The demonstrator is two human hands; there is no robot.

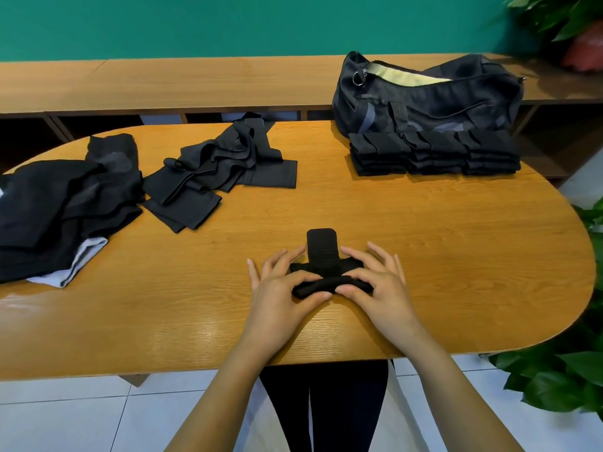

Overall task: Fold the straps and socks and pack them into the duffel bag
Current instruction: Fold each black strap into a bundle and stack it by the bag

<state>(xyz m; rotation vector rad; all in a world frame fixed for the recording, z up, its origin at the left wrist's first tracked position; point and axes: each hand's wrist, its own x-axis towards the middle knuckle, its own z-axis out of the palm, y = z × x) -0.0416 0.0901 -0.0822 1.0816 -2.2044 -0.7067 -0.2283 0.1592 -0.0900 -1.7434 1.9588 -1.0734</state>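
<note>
Wooden oval table (424, 243) seen from above, from the head of a person standing at its near edge. Both bare forearms reach in from the bottom. The left hand (280, 288) and right hand (375, 285) meet over a small black strap (323, 265) lying on the table near the person. Each hand pinches the bunched near edge of the strap between thumb and curled fingers, with the thumbs almost touching. A short rounded tab of the strap sticks out flat on the far side, pointing away from the person.

At the far right of the table sits a black duffel bag (424, 93), its top zip open on a pale yellow lining. Just in front of it, touching its base, is a neat row of folded straps (434, 154) stacked several high. Well apart, at the far middle, lies a loose pile of unfolded straps (222, 164). Beside that, at the left edge, is a heap of black fabric (65, 203) with a pale grey piece showing underneath.

Behind the table runs a long wooden bench (195, 83) against a teal wall (228, 24). Green leafy plants (561, 376) stand to the right.
</note>
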